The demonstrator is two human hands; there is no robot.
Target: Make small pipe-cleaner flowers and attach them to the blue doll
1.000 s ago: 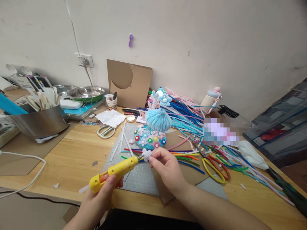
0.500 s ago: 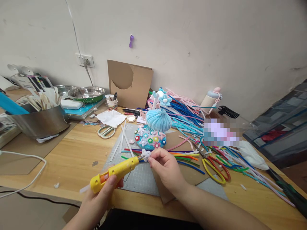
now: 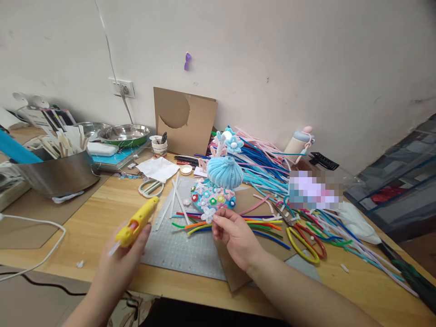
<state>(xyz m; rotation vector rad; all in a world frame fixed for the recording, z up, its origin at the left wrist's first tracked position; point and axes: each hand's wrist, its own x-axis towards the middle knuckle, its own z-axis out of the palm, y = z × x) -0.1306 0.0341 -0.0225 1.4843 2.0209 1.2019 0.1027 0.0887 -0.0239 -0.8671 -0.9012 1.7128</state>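
Observation:
My left hand (image 3: 127, 256) is wrapped round a yellow hot glue gun (image 3: 138, 221), whose nozzle points up and away, with a clear glue stick poking out of its back end. Between the thumb and fingers of my right hand (image 3: 236, 234) is a small white pipe-cleaner flower (image 3: 208, 215). Just beyond that flower stands a blue fuzzy lamp-like piece (image 3: 225, 172), with larger blue flowers on top. Its round base (image 3: 213, 200) is covered with many small coloured flowers. Several coloured pipe cleaners (image 3: 194, 227) lie beneath my right hand.
Under the work lie a grey cutting mat (image 3: 177, 250) and a cardboard piece (image 3: 235, 272). Red-and-yellow-handled pliers (image 3: 303, 243) rest at right, before a heap of pipe cleaners (image 3: 262, 154). White-handled scissors (image 3: 151, 188), glue sticks (image 3: 173, 200) and a metal pot (image 3: 57, 175) are left.
The glue gun has moved left and away from the white flower, its nozzle turning more upward. My right hand still holds the flower, which now faces me more fully.

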